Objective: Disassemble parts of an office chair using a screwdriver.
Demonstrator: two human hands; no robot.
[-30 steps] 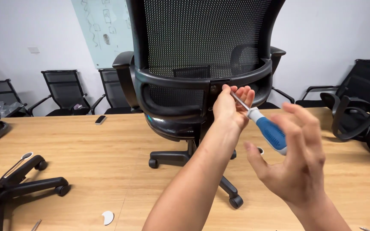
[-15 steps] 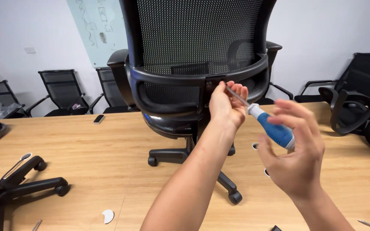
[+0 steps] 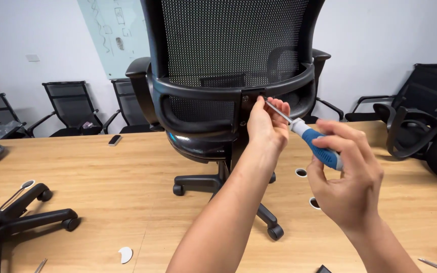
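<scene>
1. A black mesh-back office chair (image 3: 228, 65) stands on top of a wooden bench (image 3: 102, 177), its back facing the camera, near the middle of the scene.
2. The right hand (image 3: 347, 177) has its grip clamped around the blue handle of a screwdriver (image 3: 307, 136), right of the chair.
3. The screwdriver's metal shaft slants up and left; its tip meets the black frame bar across the chair's back, just right of centre.
4. The left hand (image 3: 268, 124) reaches up to the same spot, its grip pinched together around the shaft close to the tip, fingers touching the frame bar.
5. A loose five-star wheeled chair base (image 3: 21, 217) lies at the near left of the bench.
6. A small white curved piece (image 3: 125, 254) lies on the bench near the front edge.
7. More black chairs (image 3: 72, 106) stand along the far wall, and another (image 3: 421, 116) sits at the right.
</scene>
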